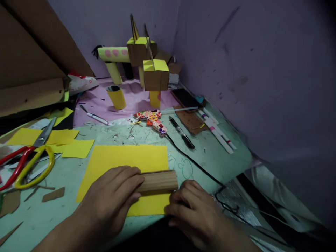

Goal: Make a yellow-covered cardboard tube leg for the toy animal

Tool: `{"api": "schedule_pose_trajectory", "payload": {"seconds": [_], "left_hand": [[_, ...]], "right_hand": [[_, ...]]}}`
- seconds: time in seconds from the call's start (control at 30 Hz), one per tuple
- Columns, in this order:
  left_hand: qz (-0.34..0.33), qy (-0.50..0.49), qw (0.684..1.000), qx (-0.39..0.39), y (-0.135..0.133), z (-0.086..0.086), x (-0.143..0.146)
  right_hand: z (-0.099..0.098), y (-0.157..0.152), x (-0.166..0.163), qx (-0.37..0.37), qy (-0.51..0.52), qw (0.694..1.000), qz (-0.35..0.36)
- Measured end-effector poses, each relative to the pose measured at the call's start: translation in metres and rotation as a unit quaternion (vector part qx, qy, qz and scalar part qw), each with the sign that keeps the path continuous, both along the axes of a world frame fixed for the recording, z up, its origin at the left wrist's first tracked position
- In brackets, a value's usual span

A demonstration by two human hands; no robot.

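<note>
A brown cardboard tube (159, 181) lies on its side on a yellow paper sheet (126, 158) near the table's front edge. My left hand (111, 199) rests on the tube's left part, fingers laid flat over it. My right hand (194, 210) has its fingers curled at the tube's right end, pressing on the sheet's lower right edge. The sheet lies flat on the pale green table (65, 210).
Red and yellow scissors (26, 161) lie at the left among yellow paper scraps (76, 148). A patterned glue gun (153, 120) with a black cord, a black pen (182, 133), white markers (219, 134) and a cardboard-and-yellow model (147, 63) stand farther back. Purple walls close in on the right.
</note>
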State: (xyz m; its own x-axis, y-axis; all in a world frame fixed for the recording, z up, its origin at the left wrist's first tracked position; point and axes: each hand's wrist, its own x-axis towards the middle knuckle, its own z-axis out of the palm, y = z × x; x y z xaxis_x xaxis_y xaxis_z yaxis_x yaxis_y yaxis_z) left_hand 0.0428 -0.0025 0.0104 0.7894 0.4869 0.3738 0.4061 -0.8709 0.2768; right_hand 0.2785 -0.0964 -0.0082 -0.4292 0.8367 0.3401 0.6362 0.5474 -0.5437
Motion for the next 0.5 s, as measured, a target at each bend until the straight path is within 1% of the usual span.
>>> {"api": "schedule_pose_trajectory", "payload": {"seconds": [0.17, 0.27, 0.37, 0.5], "left_hand": [[-0.03, 0.043, 0.999, 0.009, 0.005, 0.005, -0.018], [-0.035, 0.04, 0.999, 0.008, 0.007, 0.004, -0.027], [-0.03, 0.026, 0.999, 0.021, 0.007, -0.003, -0.033], [-0.028, 0.021, 0.999, 0.025, 0.007, -0.015, -0.039]], "right_hand": [[-0.016, -0.002, -0.008, 0.059, 0.022, 0.998, -0.026], [-0.021, -0.001, -0.007, 0.108, 0.043, 0.993, -0.033], [-0.027, 0.001, -0.008, 0.153, 0.068, 0.984, -0.053], [-0.036, 0.005, -0.014, 0.203, 0.134, 0.966, -0.092]]}}
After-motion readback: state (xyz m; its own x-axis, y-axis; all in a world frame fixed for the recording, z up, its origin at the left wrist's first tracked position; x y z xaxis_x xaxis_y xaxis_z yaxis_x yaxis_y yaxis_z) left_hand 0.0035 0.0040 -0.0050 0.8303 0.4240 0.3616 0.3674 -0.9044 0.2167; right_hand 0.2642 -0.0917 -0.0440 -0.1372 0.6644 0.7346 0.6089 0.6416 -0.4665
